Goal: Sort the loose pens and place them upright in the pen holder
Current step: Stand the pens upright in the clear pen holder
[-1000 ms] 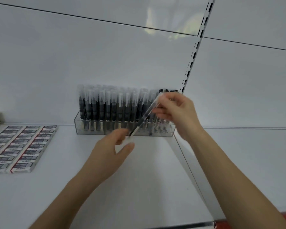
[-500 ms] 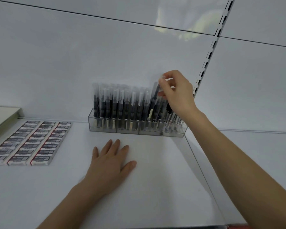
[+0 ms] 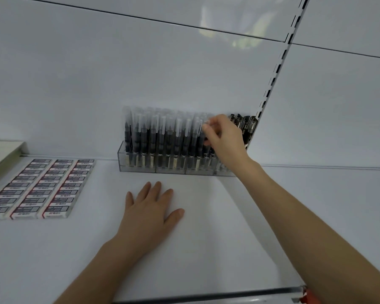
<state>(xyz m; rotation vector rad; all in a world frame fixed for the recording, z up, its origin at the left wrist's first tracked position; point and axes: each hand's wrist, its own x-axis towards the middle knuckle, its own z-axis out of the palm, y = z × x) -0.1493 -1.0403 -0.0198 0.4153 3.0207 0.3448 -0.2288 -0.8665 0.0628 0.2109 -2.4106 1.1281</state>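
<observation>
Pens [image 3: 162,137] stand upright in the clear pen holder [image 3: 140,166] at frame centre. Your right hand [image 3: 224,139] pinches the top of one pen [image 3: 200,137] there. Your left hand [image 3: 149,216] lies flat on the shelf [image 3: 206,238].

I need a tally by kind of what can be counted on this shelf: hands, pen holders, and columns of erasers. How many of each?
Hands: 2, left hand and right hand
Pen holder: 1
Eraser columns: 3
Total: 6
Pens: too crowded to count.
</observation>
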